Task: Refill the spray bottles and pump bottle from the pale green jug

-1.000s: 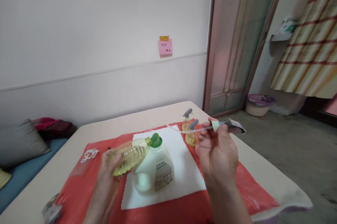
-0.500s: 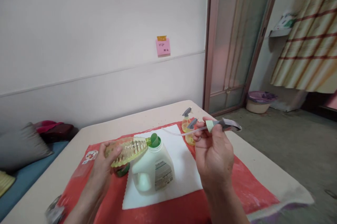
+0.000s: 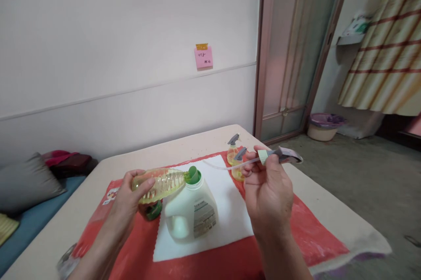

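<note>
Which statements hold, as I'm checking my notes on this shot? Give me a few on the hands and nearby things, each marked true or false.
1. The left hand holds a yellowish see-through bottle. True.
2. The jug lies on its side. False: it stands upright on a white sheet.
3. The right hand holds a spray head with a thin tube. True.
4. The pink note is stuck on the door. False: it is on the wall.
</note>
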`<state>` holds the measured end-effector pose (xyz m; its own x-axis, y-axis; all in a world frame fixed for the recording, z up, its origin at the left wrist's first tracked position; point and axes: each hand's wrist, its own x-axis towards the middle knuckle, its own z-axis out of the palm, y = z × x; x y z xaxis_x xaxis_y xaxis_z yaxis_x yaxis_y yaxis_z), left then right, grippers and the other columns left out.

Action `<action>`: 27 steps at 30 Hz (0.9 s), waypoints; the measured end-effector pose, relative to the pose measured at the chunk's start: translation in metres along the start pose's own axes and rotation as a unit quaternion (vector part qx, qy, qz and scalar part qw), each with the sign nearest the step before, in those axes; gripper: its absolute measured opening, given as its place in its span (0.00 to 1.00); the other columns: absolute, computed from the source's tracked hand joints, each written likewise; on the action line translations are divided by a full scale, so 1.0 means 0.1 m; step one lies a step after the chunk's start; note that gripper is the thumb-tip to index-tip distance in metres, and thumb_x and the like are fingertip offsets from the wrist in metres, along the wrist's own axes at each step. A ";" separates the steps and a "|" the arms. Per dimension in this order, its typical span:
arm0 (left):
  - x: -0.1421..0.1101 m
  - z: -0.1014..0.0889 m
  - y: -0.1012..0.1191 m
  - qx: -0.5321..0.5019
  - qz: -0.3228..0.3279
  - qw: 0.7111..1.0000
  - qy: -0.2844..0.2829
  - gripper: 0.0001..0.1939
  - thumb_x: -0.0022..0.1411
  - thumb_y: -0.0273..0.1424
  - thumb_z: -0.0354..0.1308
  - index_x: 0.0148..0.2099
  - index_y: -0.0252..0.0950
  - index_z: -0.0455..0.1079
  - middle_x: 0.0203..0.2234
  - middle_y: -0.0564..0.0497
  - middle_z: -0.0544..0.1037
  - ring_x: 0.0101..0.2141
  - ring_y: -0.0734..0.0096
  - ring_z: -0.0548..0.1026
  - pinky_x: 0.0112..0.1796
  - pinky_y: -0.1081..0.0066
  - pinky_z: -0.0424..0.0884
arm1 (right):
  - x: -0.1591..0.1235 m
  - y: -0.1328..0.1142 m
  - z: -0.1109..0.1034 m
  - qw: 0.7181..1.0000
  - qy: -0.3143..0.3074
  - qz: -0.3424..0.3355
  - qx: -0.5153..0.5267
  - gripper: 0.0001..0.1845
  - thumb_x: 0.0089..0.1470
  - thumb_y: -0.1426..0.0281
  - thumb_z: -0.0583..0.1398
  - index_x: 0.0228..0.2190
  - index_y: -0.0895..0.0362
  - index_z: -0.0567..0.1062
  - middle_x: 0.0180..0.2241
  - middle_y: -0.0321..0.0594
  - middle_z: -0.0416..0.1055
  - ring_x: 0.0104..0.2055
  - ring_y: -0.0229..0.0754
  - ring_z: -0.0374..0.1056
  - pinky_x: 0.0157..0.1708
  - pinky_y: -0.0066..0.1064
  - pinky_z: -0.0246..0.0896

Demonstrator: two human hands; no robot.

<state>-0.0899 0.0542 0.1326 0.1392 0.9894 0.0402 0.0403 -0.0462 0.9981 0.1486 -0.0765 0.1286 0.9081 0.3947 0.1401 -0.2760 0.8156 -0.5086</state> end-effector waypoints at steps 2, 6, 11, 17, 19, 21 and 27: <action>0.02 0.00 -0.01 0.001 -0.002 1.000 -0.003 0.35 0.42 0.45 0.76 0.49 0.43 0.64 0.35 0.55 0.76 0.25 0.69 0.76 0.23 0.69 0.75 | 0.00 0.00 0.00 1.000 0.002 -0.001 0.001 0.14 0.58 0.58 0.66 0.38 0.56 0.78 0.33 0.35 0.76 0.30 0.33 0.65 0.29 0.27 0.60; 0.08 -0.03 -0.01 0.008 -0.012 1.000 -0.006 0.37 0.39 0.46 0.77 0.48 0.43 0.64 0.34 0.55 0.76 0.26 0.67 0.76 0.23 0.67 0.77 | 0.00 0.00 -0.01 1.000 0.005 -0.001 -0.001 0.15 0.58 0.57 0.67 0.39 0.56 0.79 0.33 0.36 0.77 0.29 0.33 0.65 0.29 0.26 0.61; 0.13 -0.05 0.02 0.038 -0.003 0.999 -0.009 0.37 0.40 0.46 0.77 0.49 0.43 0.65 0.35 0.54 0.77 0.27 0.67 0.78 0.25 0.68 0.76 | 0.01 0.00 -0.01 1.000 0.008 0.000 -0.002 0.15 0.56 0.57 0.68 0.38 0.56 0.79 0.33 0.36 0.77 0.29 0.32 0.66 0.29 0.26 0.62; 0.13 -0.05 0.10 0.079 -0.003 0.997 -0.023 0.37 0.43 0.46 0.76 0.52 0.43 0.65 0.36 0.53 0.78 0.28 0.66 0.79 0.28 0.67 0.77 | 0.01 0.00 -0.02 1.000 0.010 0.000 -0.011 0.16 0.57 0.56 0.67 0.39 0.56 0.79 0.33 0.36 0.77 0.28 0.33 0.66 0.29 0.27 0.61; 0.14 -0.04 0.13 0.102 0.003 0.994 -0.027 0.37 0.44 0.48 0.75 0.52 0.43 0.65 0.36 0.52 0.77 0.28 0.66 0.79 0.27 0.68 0.77 | 0.00 0.00 -0.02 1.000 0.010 0.001 -0.013 0.17 0.57 0.56 0.67 0.39 0.56 0.79 0.33 0.36 0.77 0.28 0.33 0.65 0.29 0.27 0.61; 0.14 -0.04 0.16 0.124 0.007 0.992 -0.030 0.37 0.46 0.49 0.74 0.53 0.43 0.64 0.37 0.52 0.77 0.28 0.66 0.79 0.27 0.68 0.77 | 0.00 0.00 -0.02 1.000 0.012 0.004 -0.017 0.18 0.56 0.55 0.67 0.39 0.57 0.79 0.33 0.36 0.76 0.28 0.33 0.65 0.29 0.28 0.61; 0.17 -0.03 0.23 0.162 0.012 0.986 -0.036 0.38 0.45 0.50 0.74 0.53 0.42 0.64 0.37 0.51 0.77 0.30 0.63 0.79 0.27 0.65 0.78 | 0.01 0.01 -0.03 1.000 0.018 0.010 -0.017 0.19 0.55 0.55 0.68 0.40 0.56 0.79 0.32 0.36 0.76 0.28 0.33 0.65 0.29 0.28 0.60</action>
<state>-0.0896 0.0708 0.1568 0.2129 0.9759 0.0484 0.3492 -0.1222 0.9290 0.1500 -0.0769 0.1258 0.9139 0.3937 0.0989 -0.2830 0.7927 -0.5400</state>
